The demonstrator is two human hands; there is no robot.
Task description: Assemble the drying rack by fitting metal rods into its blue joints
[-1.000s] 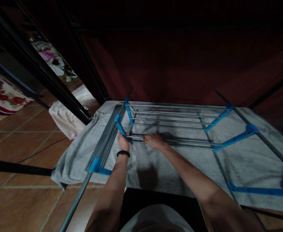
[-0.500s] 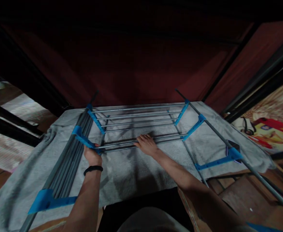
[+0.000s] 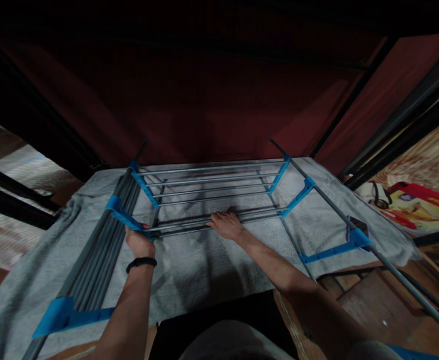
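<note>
A folding drying rack (image 3: 212,182) of grey metal rods and blue plastic brackets lies over a grey towel (image 3: 204,265). My left hand (image 3: 139,241), with a black band at the wrist, is closed round a blue bracket (image 3: 124,217) at the left end of the near pair of rods. My right hand (image 3: 225,225) lies on those near rods (image 3: 257,217) close to their middle, fingers curled over them. A bundle of loose grey rods (image 3: 99,255) runs along the rack's left side.
A dark red fabric wall (image 3: 212,100) rises right behind the rack. Black metal bars (image 3: 13,200) stand at the left. At the right lie a red and yellow printed packet (image 3: 418,207) and a brown tiled floor (image 3: 373,300). A long side pole (image 3: 392,265) juts toward the lower right.
The view has swung to the right, so the rack has slid left in frame. Both hands keep the same hold on the bracket and the near rods.
</note>
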